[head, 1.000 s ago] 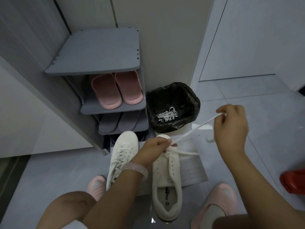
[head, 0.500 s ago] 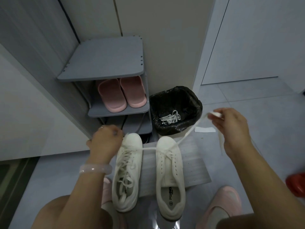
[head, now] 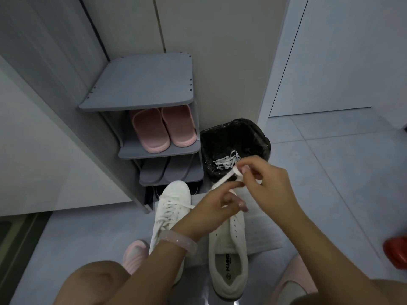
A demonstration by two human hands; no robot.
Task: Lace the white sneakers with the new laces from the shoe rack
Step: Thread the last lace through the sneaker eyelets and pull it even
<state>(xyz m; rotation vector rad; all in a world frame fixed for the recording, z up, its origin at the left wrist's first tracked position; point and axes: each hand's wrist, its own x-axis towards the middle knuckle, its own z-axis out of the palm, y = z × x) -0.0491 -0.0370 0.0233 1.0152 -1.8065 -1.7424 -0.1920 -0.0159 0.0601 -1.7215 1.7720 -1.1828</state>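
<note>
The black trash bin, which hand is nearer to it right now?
Right. The right hand pinches the lace just at the black trash bin and its front rim; the left hand sits lower, over the right sneaker.

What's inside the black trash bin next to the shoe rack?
A tangle of white laces lies at the bottom of the black trash bin. The right hand and the lace it pinches cover the bin's near edge, so anything there is hidden.

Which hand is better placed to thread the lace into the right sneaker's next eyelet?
Probably the right hand: it pinches the lace near its end above the right sneaker, while the left hand is only touching it lower down.
</note>
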